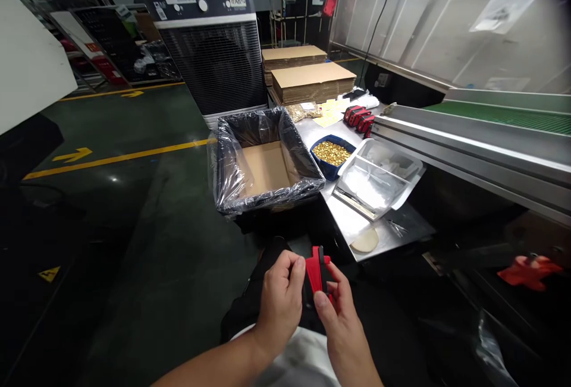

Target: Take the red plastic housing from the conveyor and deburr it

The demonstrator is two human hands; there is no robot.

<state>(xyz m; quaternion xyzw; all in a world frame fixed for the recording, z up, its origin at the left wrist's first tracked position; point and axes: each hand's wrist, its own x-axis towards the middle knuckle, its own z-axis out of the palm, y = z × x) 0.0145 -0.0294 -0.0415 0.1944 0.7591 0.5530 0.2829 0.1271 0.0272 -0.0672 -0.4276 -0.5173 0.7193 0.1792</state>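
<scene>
Above my lap I hold a small red and black plastic part (314,273) between both hands. The fingers of my left hand (282,292) are curled, with thumb and forefinger pinched at the part's left edge. My right hand (342,315) grips it from the right and below, the thumb on its red face and the fingers behind. What the part belongs to I cannot tell. Several similar red and black pieces (358,118) lie on the metal table (335,213). A blue bin (329,170) there holds many small brass-coloured pieces (331,152).
Ahead stands a black crate (276,201) lined with clear plastic, cardboard on its bottom. On the table are a clear divided tray (377,176) and a round pale disc (366,241). Cardboard stacks (312,75) and an air cooler (214,54) stand behind; a green conveyor (504,118) runs right.
</scene>
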